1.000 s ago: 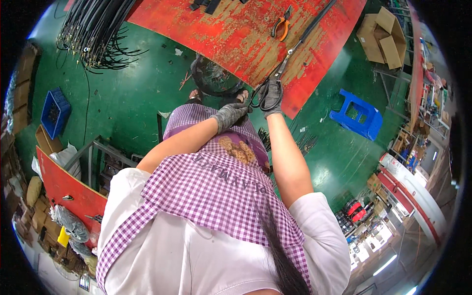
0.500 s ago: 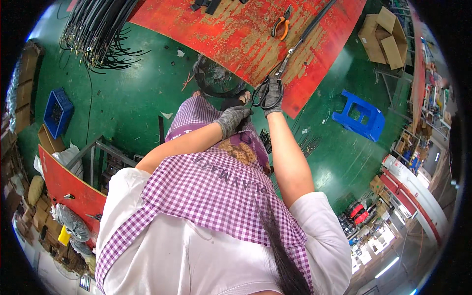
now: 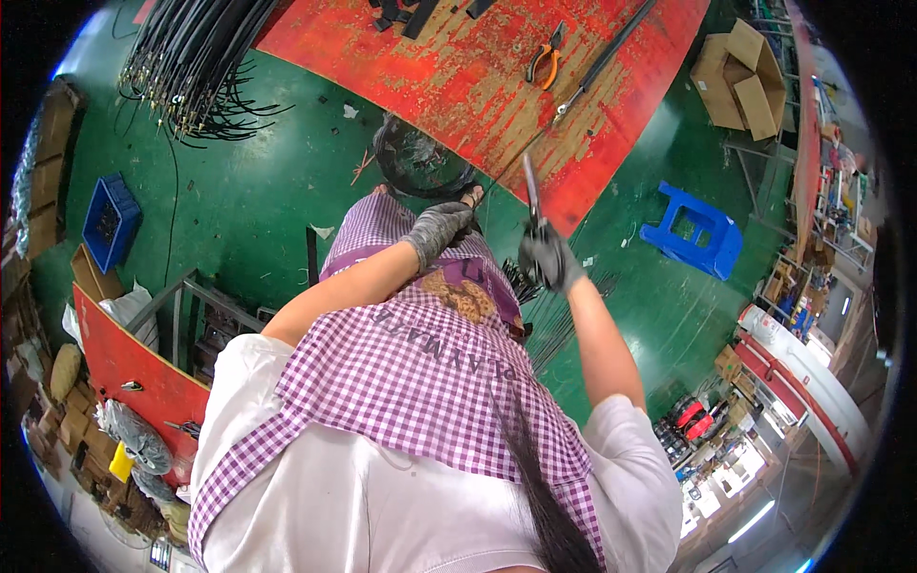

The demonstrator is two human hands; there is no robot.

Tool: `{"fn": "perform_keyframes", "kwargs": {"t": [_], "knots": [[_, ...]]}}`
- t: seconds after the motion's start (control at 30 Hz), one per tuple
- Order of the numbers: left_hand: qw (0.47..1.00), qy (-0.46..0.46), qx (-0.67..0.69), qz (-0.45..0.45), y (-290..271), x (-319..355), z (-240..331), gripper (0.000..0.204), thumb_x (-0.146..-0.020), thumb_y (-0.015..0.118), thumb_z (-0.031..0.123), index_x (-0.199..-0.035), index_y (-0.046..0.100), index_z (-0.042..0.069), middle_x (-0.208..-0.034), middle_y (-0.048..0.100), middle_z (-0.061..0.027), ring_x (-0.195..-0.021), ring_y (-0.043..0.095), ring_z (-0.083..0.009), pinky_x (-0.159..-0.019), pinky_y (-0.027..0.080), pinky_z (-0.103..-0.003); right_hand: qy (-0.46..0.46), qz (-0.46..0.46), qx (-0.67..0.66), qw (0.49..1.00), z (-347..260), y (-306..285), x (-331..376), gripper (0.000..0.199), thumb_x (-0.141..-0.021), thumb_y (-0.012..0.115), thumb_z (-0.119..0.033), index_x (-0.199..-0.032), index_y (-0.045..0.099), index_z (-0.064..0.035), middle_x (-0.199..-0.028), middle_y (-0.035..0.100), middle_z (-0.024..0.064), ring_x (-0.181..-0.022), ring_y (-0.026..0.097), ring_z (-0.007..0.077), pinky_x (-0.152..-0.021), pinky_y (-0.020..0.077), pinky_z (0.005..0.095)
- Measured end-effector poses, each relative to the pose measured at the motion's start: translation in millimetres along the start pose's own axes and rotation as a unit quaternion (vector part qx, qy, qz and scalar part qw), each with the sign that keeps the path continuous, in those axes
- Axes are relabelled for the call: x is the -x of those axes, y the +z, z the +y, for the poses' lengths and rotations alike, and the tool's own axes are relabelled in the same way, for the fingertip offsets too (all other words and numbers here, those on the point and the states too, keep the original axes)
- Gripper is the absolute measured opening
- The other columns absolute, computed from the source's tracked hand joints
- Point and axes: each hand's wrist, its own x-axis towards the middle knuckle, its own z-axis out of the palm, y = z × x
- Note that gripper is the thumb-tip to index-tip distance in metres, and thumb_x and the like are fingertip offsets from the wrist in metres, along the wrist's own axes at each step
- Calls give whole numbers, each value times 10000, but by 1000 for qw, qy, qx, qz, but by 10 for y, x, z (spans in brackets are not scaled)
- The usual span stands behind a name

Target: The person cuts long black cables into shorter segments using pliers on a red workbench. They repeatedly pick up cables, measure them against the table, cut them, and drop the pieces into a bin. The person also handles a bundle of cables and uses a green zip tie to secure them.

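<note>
My right hand (image 3: 549,258), in a grey glove, is closed round the handles of a pair of scissors (image 3: 532,188). The blades point up toward the table's near corner. My left hand (image 3: 437,234), also gloved, is closed on a thin black cable (image 3: 509,166) in front of my apron. That cable runs up over the red table (image 3: 497,105) to a metal fitting (image 3: 561,112), beyond which a thicker black sleeve (image 3: 611,53) lies. Pliers with orange handles (image 3: 544,69) rest beside the sleeve. My left fingertips are partly hidden.
A bundle of black cables (image 3: 196,67) hangs at the far left. Below the table edge stands a round black tub (image 3: 387,153). On the green floor are a blue stool (image 3: 690,229), an open carton (image 3: 712,81) and a blue crate (image 3: 111,220).
My right hand has drawn back from the table toward me with the scissors, off the cable and fitting. My left hand has shifted slightly left and nearer me, still holding the cable.
</note>
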Motion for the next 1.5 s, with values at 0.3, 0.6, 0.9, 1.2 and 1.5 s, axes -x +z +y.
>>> {"fn": "perform_keyframes", "kwargs": {"t": [0.3, 0.6, 0.9, 1.2, 1.5], "knots": [[993, 62, -100, 3, -19, -7, 68, 146, -753, 549, 140, -864, 575, 47, -646, 543, 6, -522, 464, -73, -462, 370, -192, -115, -66, 247, 960, 995, -300, -336, 275, -756, 500, -194, -973, 437, -37, -835, 528, 97, -722, 512, 172, -621, 410, 276], [989, 86, -119, 2, -117, -111, -4, 187, -738, 563, 110, -904, 558, 23, -721, 560, -13, -586, 492, -80, -513, 397, -195, 31, -75, -101, 992, 327, 98, -307, 227, -853, 362, -212, -893, 477, -21, -788, 519, 53, -669, 499, 110, -575, 432, 198], [985, 50, -163, 0, -30, 37, 144, 196, -752, 545, 124, -921, 549, 25, -685, 545, -12, -543, 480, -88, -504, 402, -210, 14, -85, -48, 995, 365, 33, -317, 130, -816, 430, -125, -874, 519, -50, -726, 546, 27, -648, 479, 73, -616, 399, 210], [934, 149, -321, 49, -136, 131, 144, 144, -741, 548, 123, -860, 581, 46, -675, 551, -6, -552, 492, -104, -528, 403, -223, 70, -33, -193, 978, 271, 243, -341, 162, -809, 429, -143, -803, 513, -5, -710, 535, 76, -627, 536, 149, -546, 450, 209], [852, 271, -447, -25, -655, -172, -208, 114, -749, 527, 60, -847, 563, 14, -731, 546, -42, -572, 471, -113, -543, 410, -223, -236, 133, 457, 847, -539, 475, -274, 443, -690, 545, -378, -998, 478, -67, -837, 548, 192, -834, 512, 341, -744, 394, 387]]}}
